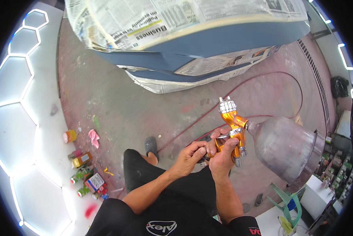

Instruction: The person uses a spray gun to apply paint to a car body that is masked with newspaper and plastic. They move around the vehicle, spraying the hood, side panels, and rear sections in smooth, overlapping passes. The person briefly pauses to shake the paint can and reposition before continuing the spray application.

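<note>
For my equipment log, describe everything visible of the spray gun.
The spray gun has a shiny gold-orange, metallic-looking body, a silver nozzle end pointing forward, and silver knobs at the rear. A large, cloudy grey cup juts out to its right. Held above the floor, it sits in the right grip; the left grip is at its lower end, hiding detail there.

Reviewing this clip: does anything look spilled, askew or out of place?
A crumpled pink cloth or paper lies loose on the stained floor, as if dropped. A red smear marks the white surface at lower left, perhaps stray paint.
</note>
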### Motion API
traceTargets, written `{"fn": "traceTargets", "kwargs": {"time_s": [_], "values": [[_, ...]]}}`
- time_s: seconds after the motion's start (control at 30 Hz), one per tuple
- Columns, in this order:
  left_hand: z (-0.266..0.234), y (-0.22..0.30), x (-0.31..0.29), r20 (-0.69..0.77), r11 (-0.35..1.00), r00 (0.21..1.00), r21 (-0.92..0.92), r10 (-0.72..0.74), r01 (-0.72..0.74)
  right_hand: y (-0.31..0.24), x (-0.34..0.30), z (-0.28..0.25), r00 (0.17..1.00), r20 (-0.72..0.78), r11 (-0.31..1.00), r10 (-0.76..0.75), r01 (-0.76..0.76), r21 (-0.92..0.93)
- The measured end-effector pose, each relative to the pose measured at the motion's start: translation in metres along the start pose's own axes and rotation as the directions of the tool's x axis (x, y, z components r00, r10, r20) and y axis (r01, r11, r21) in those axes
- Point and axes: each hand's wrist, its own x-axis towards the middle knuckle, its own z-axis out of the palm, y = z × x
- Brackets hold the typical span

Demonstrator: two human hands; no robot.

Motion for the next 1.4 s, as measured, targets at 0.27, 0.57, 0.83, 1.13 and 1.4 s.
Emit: {"fn": "traceTargets", "kwargs": {"time_s": [0.27,0.57,0.83,1.13,1.4], "values": [[-0.143,-0.076,0.091,0.040,0.981,0.986,0.097,0.163,-0.166,0.169,0.054,0.015,0.988,-0.006,0.988,-0.153,0.153,0.017],[-0.235,-0.116,0.149,0.182,0.895,0.925,0.248,0.333,-0.371,0.250,0.072,0.037,0.929,-0.120,0.933,-0.351,0.358,0.041],[-0.316,-0.132,0.108,-0.045,0.739,0.796,0.405,0.604,-0.538,0.254,0.053,0.064,0.897,-0.233,0.912,-0.376,0.402,0.077],[-0.450,-0.169,-0.003,0.067,-0.064,0.855,0.997,0.514,-0.040,0.260,0.057,0.089,0.913,-0.130,0.919,-0.386,0.393,0.029],[-0.468,-0.175,0.005,0.027,-0.073,0.876,0.997,0.481,0.009,0.258,0.078,0.083,0.780,-0.351,0.824,-0.518,0.565,0.040]]}}
